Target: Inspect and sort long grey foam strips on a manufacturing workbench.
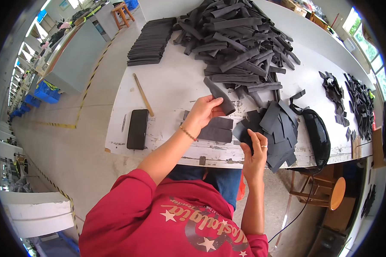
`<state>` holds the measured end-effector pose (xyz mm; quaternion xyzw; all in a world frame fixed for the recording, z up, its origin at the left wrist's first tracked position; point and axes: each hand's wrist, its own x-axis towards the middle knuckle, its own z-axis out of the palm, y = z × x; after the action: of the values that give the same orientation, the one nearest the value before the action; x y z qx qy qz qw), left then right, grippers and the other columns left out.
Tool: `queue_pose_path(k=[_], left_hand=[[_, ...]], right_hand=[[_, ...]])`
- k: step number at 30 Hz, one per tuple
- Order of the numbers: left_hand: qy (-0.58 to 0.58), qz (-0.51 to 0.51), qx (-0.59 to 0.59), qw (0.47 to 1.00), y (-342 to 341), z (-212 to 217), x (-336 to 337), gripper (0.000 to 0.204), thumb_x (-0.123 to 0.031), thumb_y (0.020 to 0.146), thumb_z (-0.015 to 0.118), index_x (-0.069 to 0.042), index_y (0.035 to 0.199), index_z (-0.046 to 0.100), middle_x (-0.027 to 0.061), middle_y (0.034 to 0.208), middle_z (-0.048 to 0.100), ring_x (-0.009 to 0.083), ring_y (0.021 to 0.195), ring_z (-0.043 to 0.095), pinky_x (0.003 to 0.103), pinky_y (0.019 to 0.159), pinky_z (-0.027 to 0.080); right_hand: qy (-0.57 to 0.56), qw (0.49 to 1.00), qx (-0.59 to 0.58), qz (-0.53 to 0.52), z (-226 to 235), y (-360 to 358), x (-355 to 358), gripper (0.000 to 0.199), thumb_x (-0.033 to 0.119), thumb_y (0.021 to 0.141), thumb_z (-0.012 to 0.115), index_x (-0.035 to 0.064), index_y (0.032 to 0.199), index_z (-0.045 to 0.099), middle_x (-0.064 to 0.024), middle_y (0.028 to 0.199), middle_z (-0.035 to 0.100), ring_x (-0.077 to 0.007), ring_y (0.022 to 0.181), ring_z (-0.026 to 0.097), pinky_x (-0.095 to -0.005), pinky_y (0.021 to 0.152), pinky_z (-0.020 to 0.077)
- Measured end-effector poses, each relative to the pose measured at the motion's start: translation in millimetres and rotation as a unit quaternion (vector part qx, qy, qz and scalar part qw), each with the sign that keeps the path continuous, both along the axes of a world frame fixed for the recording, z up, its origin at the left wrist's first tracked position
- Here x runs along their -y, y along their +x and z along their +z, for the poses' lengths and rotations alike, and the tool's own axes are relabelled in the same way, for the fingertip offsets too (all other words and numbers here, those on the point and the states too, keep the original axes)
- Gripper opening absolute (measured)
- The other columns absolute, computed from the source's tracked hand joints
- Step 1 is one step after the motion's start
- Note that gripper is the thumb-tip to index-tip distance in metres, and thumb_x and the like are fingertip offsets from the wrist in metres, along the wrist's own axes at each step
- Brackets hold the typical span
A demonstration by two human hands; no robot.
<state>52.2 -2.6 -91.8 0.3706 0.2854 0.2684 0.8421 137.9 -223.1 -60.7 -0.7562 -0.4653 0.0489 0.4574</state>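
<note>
My left hand (203, 112) is closed around a black fabric tube (220, 95), which it holds tilted above the white table (167, 92). Between the fingers and thumb of my right hand (255, 150) is a thin dark flat piece (243, 133). Beside that hand lies a loose heap of similar dark rectangular pieces (282, 132). Flat black strips (216, 133) rest on the table below my left hand. Beyond my hands rises a large pile of black fabric tubes (240, 38).
A neat row of flattened black tubes (151, 43) lies far left. Nearer are a wooden stick (142, 94) and a black phone (137, 129). At right stand a black mesh case (316, 138) with a cable and piles of dark scraps (359, 103). A wooden stool (336, 192) stands below.
</note>
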Motion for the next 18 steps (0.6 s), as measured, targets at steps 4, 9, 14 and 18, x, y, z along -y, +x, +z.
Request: queue_pose_path(k=[4,9,14,18], left_hand=[[-0.032,0.001,0.040,0.999,-17.8,4.7,10.1,0.020,-0.012,0.096,0.056,0.005,0.107,0.061,0.0150,0.102,0.068,0.0240,0.090,0.069,0.036,0.078,0.058],[-0.062,-0.009,0.070,0.996,-28.5,9.2,19.1,0.022,-0.011,0.098,0.052,0.006,0.109,0.061,0.0160,0.104,0.068,0.0251,0.092,0.069,0.037,0.081,0.058],[-0.070,-0.038,0.080,0.994,-35.9,9.0,24.1,0.022,-0.010,0.098,0.052,0.006,0.110,0.061,0.0159,0.104,0.068,0.0258,0.093,0.068,0.038,0.082,0.058],[-0.069,-0.044,0.090,0.993,-37.6,14.5,32.4,0.022,-0.010,0.098,0.053,0.006,0.110,0.061,0.0155,0.104,0.068,0.0268,0.094,0.068,0.040,0.084,0.058]], right_hand=[[0.017,0.998,0.064,0.005,8.7,-7.3,-13.6,0.035,0.003,0.084,0.068,0.0057,0.119,0.065,-0.0095,0.109,0.056,-0.0262,0.100,0.053,-0.0346,0.089,0.0414],[0.038,0.988,0.147,0.014,19.4,-9.5,-25.1,0.033,0.008,0.081,0.072,0.0075,0.114,0.067,-0.0062,0.102,0.058,-0.0247,0.093,0.053,-0.0380,0.084,0.0390],[0.038,0.969,0.244,0.006,27.4,-8.7,-26.7,0.031,0.008,0.079,0.073,0.0090,0.110,0.067,-0.0032,0.099,0.059,-0.0244,0.089,0.054,-0.0394,0.081,0.0398],[0.031,0.960,0.279,0.002,29.6,-5.3,-25.5,0.032,0.008,0.078,0.074,0.0097,0.109,0.068,-0.0027,0.099,0.059,-0.0238,0.089,0.054,-0.0394,0.081,0.0401]])
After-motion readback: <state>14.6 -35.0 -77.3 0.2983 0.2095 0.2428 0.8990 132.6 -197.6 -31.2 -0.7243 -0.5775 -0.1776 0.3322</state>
